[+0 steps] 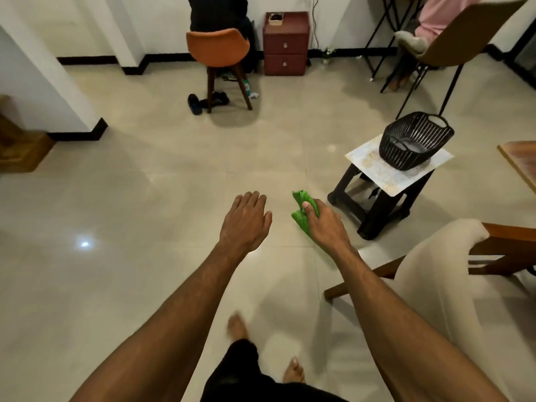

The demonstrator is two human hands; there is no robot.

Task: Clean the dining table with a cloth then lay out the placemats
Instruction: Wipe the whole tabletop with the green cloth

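My right hand is closed around a bunched green cloth, held out in the air over the tiled floor. Beside it, my left hand is stretched forward, palm down, fingers apart and holding nothing. Only a wooden corner of the dining table shows at the right edge. No placemats are in sight.
A black basket sits on a small stool with a marbled top, just right of my right hand. A cream-cushioned wooden chair stands at lower right. Further back: an orange chair, a maroon drawer unit, a brown chair.
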